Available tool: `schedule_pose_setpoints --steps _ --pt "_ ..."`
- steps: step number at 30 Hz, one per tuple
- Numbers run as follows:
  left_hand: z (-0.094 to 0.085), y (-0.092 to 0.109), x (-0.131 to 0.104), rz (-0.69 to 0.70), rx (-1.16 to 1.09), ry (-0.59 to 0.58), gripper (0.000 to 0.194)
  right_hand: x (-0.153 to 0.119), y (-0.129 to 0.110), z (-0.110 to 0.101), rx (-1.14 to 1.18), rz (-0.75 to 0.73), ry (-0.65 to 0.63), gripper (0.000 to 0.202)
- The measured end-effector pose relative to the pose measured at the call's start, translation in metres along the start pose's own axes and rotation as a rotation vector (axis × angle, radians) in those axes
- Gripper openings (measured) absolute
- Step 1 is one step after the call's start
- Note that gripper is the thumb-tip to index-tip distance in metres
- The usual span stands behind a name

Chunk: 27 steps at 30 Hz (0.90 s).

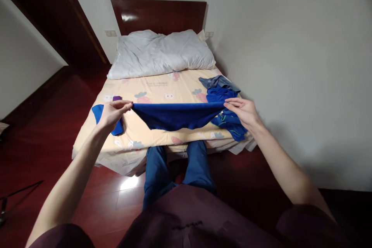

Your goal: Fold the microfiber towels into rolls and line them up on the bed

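Note:
A blue cloth (pixel 178 116) is stretched level above the front part of the bed, its top edge taut and its lower edge hanging loose. My left hand (pixel 116 111) pinches its left corner, and my right hand (pixel 240 109) pinches its right corner. Partly behind my left hand lie a blue piece (pixel 97 112) and a folded blue and purple item (pixel 117 128). Beyond and below my right hand is a crumpled pile of blue clothes (pixel 221 93), with a grey-blue garment (pixel 219 81) at its far end.
The bed (pixel 157 87) has a yellow patterned sheet. A white quilt (pixel 162 52) lies at its far end, against a dark wooden headboard (pixel 162 15). A white wall (pixel 302 69) stands to the right. A thin dark stand (pixel 17 193) is on the floor at lower left.

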<state>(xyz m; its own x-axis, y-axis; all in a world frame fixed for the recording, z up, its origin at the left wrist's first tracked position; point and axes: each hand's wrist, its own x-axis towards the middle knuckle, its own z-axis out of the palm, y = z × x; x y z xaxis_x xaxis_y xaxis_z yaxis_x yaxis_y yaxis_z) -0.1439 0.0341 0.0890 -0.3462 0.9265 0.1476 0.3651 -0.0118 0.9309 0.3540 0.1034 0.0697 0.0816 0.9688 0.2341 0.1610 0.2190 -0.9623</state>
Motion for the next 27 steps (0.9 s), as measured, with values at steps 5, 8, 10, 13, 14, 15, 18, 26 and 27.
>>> schedule_pose_setpoints --steps 5,8,10,13,14,15,18,26,27 --pt "-0.001 -0.018 -0.032 -0.140 -0.027 -0.099 0.041 -0.019 0.018 -0.017 -0.013 0.158 -0.080 0.057" --pt "0.011 -0.040 -0.018 -0.197 -0.069 -0.133 0.048 -0.002 0.037 -0.007 0.000 0.232 -0.107 0.060" --pt "0.024 -0.053 0.004 -0.207 -0.099 -0.128 0.051 0.021 0.049 0.009 0.027 0.289 -0.119 0.058" --pt "0.046 -0.062 0.049 -0.194 -0.117 -0.046 0.050 0.064 0.060 0.039 0.042 0.336 -0.100 0.049" --pt "0.052 -0.062 0.064 -0.178 -0.123 -0.007 0.049 0.078 0.062 0.048 0.045 0.328 -0.081 0.047" --pt "0.057 -0.060 0.078 -0.153 -0.135 0.024 0.049 0.092 0.062 0.057 0.051 0.303 -0.057 0.045" --pt "0.064 -0.052 0.112 -0.029 -0.171 0.077 0.052 0.122 0.060 0.076 0.097 0.160 0.014 0.045" --pt "0.061 -0.097 0.095 0.218 -0.003 0.182 0.048 0.110 0.119 0.083 0.200 -0.020 0.063 0.050" --pt "0.064 -0.114 0.081 0.189 0.054 0.180 0.047 0.098 0.135 0.085 0.178 0.001 0.063 0.049"
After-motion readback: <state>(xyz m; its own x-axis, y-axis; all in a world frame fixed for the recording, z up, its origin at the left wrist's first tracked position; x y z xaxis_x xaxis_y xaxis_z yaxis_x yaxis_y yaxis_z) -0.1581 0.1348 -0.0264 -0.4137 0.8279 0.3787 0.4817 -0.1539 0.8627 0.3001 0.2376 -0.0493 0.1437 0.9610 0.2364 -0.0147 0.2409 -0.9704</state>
